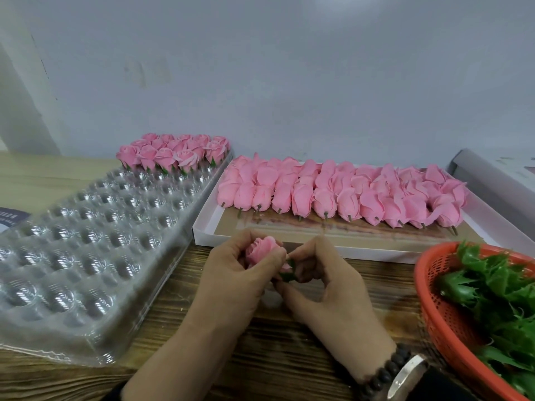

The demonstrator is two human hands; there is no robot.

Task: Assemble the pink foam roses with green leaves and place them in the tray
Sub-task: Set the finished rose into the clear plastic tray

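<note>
- Two hands met just in front of the white box (pixel 202 230), over the wooden table (pixel 289 342).
- Left hand (pixel 231 273): fingers curled round a pink foam rose (pixel 262 250), bloom turned up and toward the box.
- Right hand (pixel 321 273): fingertips pinched a green leaf piece (pixel 288 274) at the base of that rose; the leaf touched the flower's underside. How far it was seated could not be told, as the fingers hid the joint.
- Right wrist carried a dark bead bracelet (pixel 382 371) and a watch (pixel 408 374).
- White box, lying flat: rows of unfinished pink roses (pixel 341 192) on their sides, short stems pointing to its near edge; the near strip of its floor showed brown card.
- Clear plastic tray (pixel 86 250), just left of the box: many round cups. Finished roses with green leaves (pixel 173 153) stood upright in the farthest rows, level with the box's far left corner; the nearer cups held nothing.
- Orange mesh basket (pixel 434 290), right of the box's near corner and partly cut off by the frame: heaped with loose green leaves (pixel 492 285).
- Grey-white lid or board (pixel 492 175) lay beyond the box's right end.
- Pale wall (pixel 289 82) rose behind the box.
</note>
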